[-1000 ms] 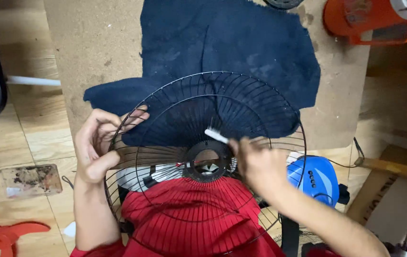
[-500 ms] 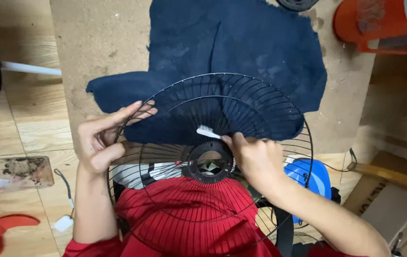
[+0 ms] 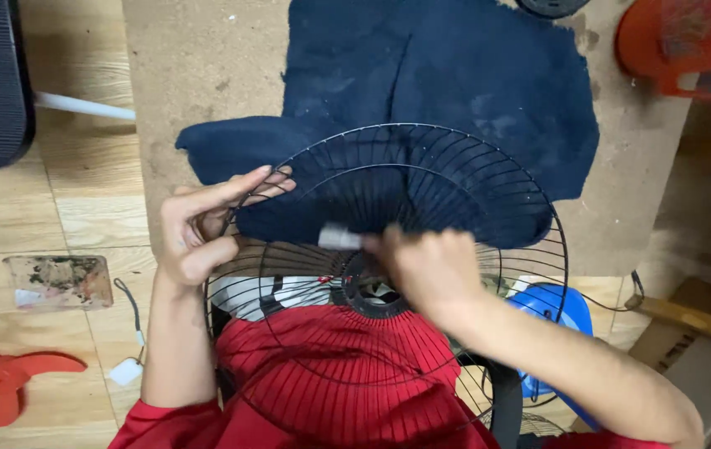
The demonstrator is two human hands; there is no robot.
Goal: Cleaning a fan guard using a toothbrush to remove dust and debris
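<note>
A brown board (image 3: 189,100) lay on the wooden floor, and a dark blue cloth (image 3: 455,91) was spread over its far right part. A black wire fan guard (image 3: 530,208) was held tilted above the near edge of the cloth and over the lap in red clothing (image 3: 330,374), in the middle of the scene. Its left rim was pinched by the left hand (image 3: 197,229), thumb on the near side and fingers laid across the wires. A small white brush (image 3: 337,239) was held by the right hand (image 3: 426,270), fingers pressed together around the handle, and its head was laid on the wires just left of the central ring. The brush was blurred, so the bristles could not be told clearly. The guard was judged to be partway through brushing; pale specks were visible on the cloth and on the far wires, and how much remained could not be told. A red fan blade (image 3: 6,374) lay at the near left.
</note>
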